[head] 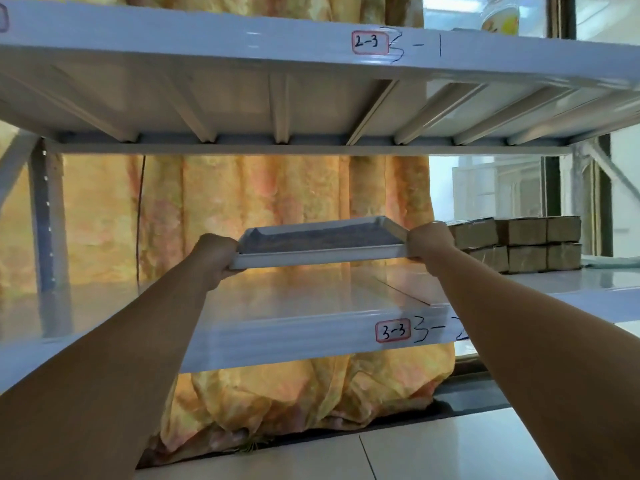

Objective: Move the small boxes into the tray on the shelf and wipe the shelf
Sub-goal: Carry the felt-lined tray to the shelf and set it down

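Holding tray (322, 258) by both short ends, over the middle of shelf (311, 299), toward the back. Gripping the left end with left hand (216, 252), fingers curled round the rim. Gripping the right end with right hand (431, 242), same closed wrap. Nothing else in either hand. Pale shallow tray, dark speckled floor, no boxes in it, left end a touch lower than right. Looks clear of the shelf surface, with a reflection underneath, but can't confirm a gap at the far edge. Small boxes (526, 242) at the right of the same shelf: brown, taped, stacked two layers high, just right of the right hand, not in the tray. No readable print on them. Reading red-bordered "3-3" sticker (393, 330) on the shelf's front edge, then handwritten "3-" mark (427, 329), last character cut off by the right forearm, can't tell. Reading "2-3" sticker (370, 43) on the front edge of upper shelf (207, 36), then handwritten "3-1" mark (414, 46). Blurred bottle (502, 15) with yellow label on top of the upper shelf at right, text unreadable. Behind the rack: orange-yellow curtain (259, 195), window (498, 188) at right. Pale tiled floor (433, 455) below.
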Motion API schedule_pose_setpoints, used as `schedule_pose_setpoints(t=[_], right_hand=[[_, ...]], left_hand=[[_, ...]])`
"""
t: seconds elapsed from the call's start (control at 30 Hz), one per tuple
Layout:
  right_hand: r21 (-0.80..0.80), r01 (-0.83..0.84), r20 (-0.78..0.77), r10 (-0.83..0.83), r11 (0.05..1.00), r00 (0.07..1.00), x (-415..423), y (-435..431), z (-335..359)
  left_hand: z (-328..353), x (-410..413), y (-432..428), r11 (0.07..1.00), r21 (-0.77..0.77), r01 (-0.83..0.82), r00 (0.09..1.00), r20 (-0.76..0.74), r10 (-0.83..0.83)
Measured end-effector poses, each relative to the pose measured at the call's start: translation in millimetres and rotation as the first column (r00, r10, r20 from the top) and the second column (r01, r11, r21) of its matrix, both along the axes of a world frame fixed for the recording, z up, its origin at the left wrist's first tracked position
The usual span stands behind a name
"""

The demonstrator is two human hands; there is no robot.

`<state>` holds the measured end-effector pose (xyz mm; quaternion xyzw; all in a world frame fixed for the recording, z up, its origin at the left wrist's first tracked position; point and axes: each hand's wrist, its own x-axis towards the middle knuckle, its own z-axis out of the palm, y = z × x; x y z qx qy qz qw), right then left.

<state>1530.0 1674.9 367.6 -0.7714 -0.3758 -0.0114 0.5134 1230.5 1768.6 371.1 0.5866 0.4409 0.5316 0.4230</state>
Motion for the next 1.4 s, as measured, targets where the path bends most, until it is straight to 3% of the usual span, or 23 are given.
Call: schedule_pose_setpoints(t=[0.13, 0.23, 0.47, 0.67, 0.77, 0.83, 0.9, 0.97, 1.03, 1.13, 1.4], right_hand=[[-0.363, 0.214, 0.446, -0.033, 0.907, 0.894, 11, 13, 5], [-0.417, 0.28, 0.557, -0.001, 0.865, 0.831, 10, 0, 11], [-0.402, 0.185, 0.517, 0.056, 0.897, 0.854, 23, 0, 3], [-0.449, 0.21, 0.549, 0.082, 0.868, 0.832, 36, 1, -1], [-0.545, 0.239, 0.571, 0.147, 0.804, 0.808, 42, 3, 0], [-0.587, 0.207, 0.522, 0.17, 0.783, 0.836, 47, 3, 0], [-0.551, 0.124, 0.413, 0.141, 0.825, 0.9, 54, 9, -5], [-0.531, 0.118, 0.398, 0.124, 0.839, 0.909, 61, 12, -7], [-0.564, 0.215, 0.498, 0.121, 0.797, 0.859, 68, 15, -10], [-0.6, 0.216, 0.464, 0.114, 0.771, 0.879, 64, 13, -10], [-0.736, 0.355, 0.586, 0.279, 0.577, 0.761, 53, 16, -3]], left_hand=[[-5, 9, 34, 1.0, 0.009, -0.014, 0.963, -0.268, 0.015], [0, 14, 30, 0.998, 0.055, 0.0, 0.926, -0.377, 0.021], [0, 33, 21, 0.997, 0.076, -0.004, 0.862, -0.505, 0.042], [0, 47, 21, 0.997, 0.076, -0.028, 0.798, -0.598, 0.068], [-2, 55, 25, 0.997, 0.072, -0.039, 0.779, -0.622, 0.075], [-5, 59, 30, 0.997, 0.059, -0.045, 0.763, -0.642, 0.073], [-9, 64, 34, 0.998, 0.049, -0.049, 0.751, -0.657, 0.069], [-13, 67, 36, 0.998, 0.04, -0.046, 0.737, -0.673, 0.061], [-16, 70, 37, 0.999, 0.026, -0.045, 0.725, -0.687, 0.05], [-16, 73, 38, 0.998, 0.034, -0.047, 0.708, -0.703, 0.058], [-16, 74, 34, 0.998, 0.055, -0.024, 0.658, -0.751, 0.058]])
